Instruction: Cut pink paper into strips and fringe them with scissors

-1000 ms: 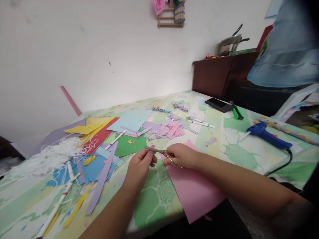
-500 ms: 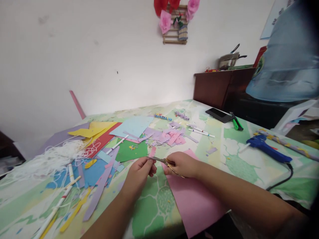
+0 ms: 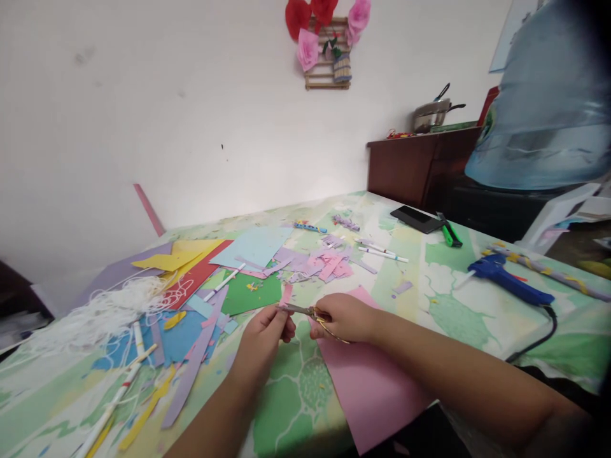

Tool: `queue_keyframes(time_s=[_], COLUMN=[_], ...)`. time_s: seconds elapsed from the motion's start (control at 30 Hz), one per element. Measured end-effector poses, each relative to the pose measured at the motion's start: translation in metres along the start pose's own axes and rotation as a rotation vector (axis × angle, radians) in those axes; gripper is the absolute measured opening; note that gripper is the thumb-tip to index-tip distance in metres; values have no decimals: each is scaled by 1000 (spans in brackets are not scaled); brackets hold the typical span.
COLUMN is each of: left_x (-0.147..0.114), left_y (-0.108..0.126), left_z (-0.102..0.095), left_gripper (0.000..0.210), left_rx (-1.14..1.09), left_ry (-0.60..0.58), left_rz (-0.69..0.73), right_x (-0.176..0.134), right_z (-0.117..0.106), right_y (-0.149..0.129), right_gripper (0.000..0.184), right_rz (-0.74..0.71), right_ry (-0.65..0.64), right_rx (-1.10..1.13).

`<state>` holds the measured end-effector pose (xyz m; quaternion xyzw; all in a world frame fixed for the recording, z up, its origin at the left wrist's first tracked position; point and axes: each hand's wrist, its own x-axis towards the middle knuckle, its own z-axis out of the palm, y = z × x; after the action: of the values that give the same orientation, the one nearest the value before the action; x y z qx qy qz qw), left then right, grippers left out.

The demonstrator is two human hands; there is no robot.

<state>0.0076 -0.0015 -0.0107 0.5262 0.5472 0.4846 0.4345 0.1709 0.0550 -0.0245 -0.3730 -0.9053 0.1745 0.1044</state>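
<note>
Scissors at a small pink strip, with cut scraps piled beyond your hands

Your left hand [image 3: 264, 331] has thumb and fingertips pressed together on the near end of a narrow strip of pink paper [image 3: 287, 294], which stands up just beyond those fingertips. Your right hand [image 3: 351, 316] is clamped around the handles of slim metal scissors with gold-coloured loops [image 3: 308, 311], their blades reaching across to the strip at your left hand.

As far as can be judged, plenty of cutting is done: a loose pile of pink and lilac paper scraps [image 3: 329, 262] lies beyond your hands on the counter [image 3: 286, 413], which has a green-and-white patterned cover. The strip in your left hand looks not yet cut through. A large sheet of pink paper [image 3: 367, 381], running under your right hand and forearm and past the counter's near edge, seems mostly unused. A flat sheet of green paper [image 3: 252, 292], just beyond your left hand, also looks largely whole.

The strip's lower end is hidden by your left hand's fingers, and the blade tips merge with them, so you cannot tell whether the blades are apart or closed. Your right forearm covers part of the pink sheet. Beyond your right hand, slim white sticks with coloured bands [image 3: 383, 254] are too small to identify.
</note>
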Motion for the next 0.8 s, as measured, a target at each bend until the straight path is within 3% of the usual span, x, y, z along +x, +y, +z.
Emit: queue_keyframes(time_s=[0.17,0.53,0.8], left_x=[2,2,-1], left_y=[-4,-3,2], left_z=[1,0,3], left_gripper=[22,21,18], left_rx=[18,59,105], left_ry=[-58,-14,-45], left_rz=[-20,-46,-43], right_x=[0,0,0], right_z=[0,0,-1], right_y=[0,1,2], right_gripper=[51,51,48], right_rz=[27,-1,-11], right_ry=[-18,-8,-12], right_rx=[-44,-67,-17])
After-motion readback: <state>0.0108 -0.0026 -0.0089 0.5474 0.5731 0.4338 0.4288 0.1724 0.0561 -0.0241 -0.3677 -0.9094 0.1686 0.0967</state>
